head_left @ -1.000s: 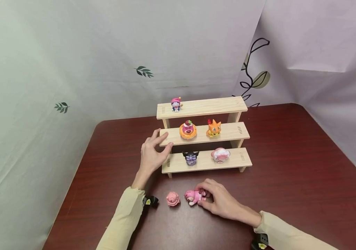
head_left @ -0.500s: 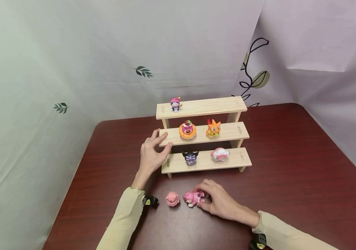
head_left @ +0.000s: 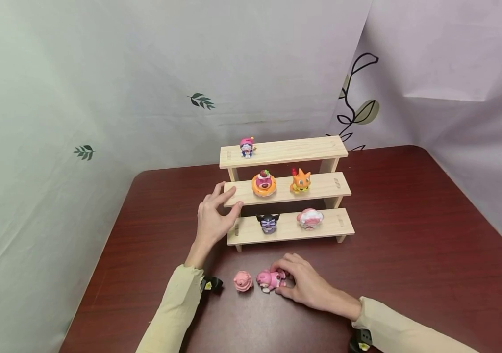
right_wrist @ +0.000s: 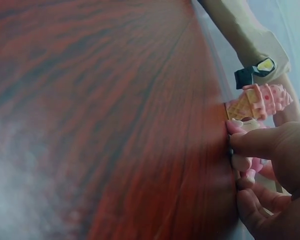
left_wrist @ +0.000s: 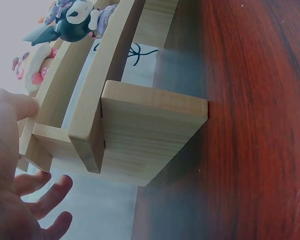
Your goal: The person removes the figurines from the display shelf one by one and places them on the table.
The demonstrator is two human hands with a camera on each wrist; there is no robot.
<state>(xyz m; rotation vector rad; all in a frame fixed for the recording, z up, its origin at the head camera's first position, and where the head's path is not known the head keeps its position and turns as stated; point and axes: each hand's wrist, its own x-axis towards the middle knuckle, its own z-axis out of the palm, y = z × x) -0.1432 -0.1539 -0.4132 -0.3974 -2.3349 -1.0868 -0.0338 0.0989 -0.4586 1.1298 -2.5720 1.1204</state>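
Note:
My left hand pinches the left end of the middle board of a three-tier wooden display stand. In the left wrist view its thumb and index finger lie around that board's end. On the table in front of the stand, my right hand holds a pink bear-like figurine, lying on its side, between thumb and fingers. Just left of it stands a pink ice-cream-shaped figurine; the right wrist view shows its waffle-cone base.
The top board bears a pink-hatted figurine. On the middle board are an orange-ringed figurine and an orange fox-like one. A black-and-purple figurine and a pink-and-white one occupy the bottom board. A curtain backs the dark red table.
My right hand has shifted slightly left with the pink bear-like figurine, bringing it closer to the ice-cream figurine. The left hand stays at the board.

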